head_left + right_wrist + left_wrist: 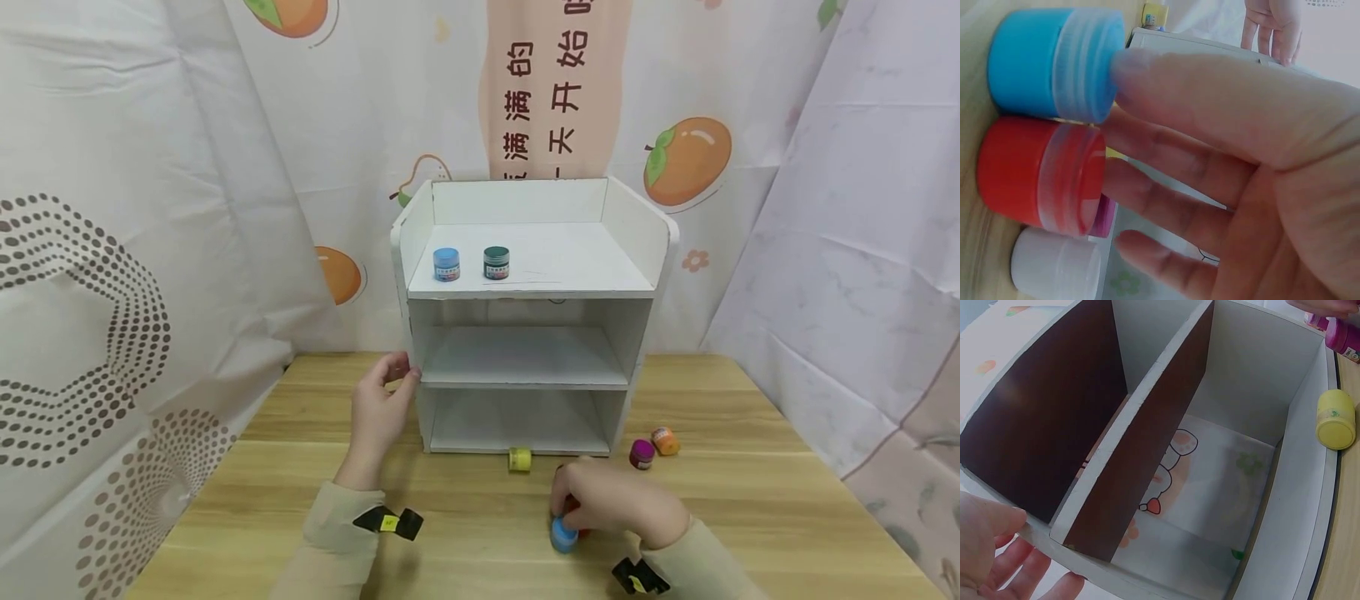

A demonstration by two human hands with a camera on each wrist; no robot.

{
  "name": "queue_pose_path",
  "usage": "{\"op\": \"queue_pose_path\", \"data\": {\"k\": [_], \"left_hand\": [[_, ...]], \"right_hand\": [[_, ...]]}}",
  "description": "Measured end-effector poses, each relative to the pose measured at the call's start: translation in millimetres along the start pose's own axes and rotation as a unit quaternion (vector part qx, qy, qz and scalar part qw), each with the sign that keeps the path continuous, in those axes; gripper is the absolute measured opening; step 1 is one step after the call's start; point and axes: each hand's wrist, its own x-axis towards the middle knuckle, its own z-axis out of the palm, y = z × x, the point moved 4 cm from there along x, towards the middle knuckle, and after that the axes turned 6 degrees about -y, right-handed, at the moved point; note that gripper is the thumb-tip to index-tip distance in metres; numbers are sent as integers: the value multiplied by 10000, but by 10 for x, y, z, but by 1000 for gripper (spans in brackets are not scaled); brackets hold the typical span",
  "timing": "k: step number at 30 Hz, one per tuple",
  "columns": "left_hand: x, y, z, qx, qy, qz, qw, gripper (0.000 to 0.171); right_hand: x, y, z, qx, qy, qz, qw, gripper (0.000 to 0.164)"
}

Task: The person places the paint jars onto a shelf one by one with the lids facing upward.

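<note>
My right hand [611, 500] reaches down to the table and pinches a small blue jar [564, 535] near its lid, thumb on one side and index finger on the other. Right beside it stands a red jar [1038, 175], mostly covered by the hand in the head view. A whitish jar [1054, 262] comes after the red one in the right wrist view. My left hand [382, 408] is at the left side of the white shelf [525, 379], its thumb right at the panel's front edge and its loosely bent fingers along the outer side [1007, 556].
On the shelf's top board stand a light-blue jar [446, 264] and a dark green jar [496, 262]. A yellow jar [520, 459] lies before the shelf's bottom edge. To the right are a purple jar [642, 453] and an orange jar [664, 441]. Printed cloth hangs behind.
</note>
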Motion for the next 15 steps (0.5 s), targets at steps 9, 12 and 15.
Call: {"op": "queue_pose_path", "data": {"k": [9, 12, 15], "left_hand": [[-3, 14, 8, 41, -5, -46, 10000, 20], [-4, 13, 6, 75, 15, -30, 10000, 21], [-6, 14, 5, 106, 17, -16, 9999, 21]], "right_hand": [[118, -31, 55, 99, 262, -196, 9994, 14], [168, -33, 70, 150, 346, -354, 9987, 14], [188, -30, 78, 151, 349, -411, 9984, 14]]}}
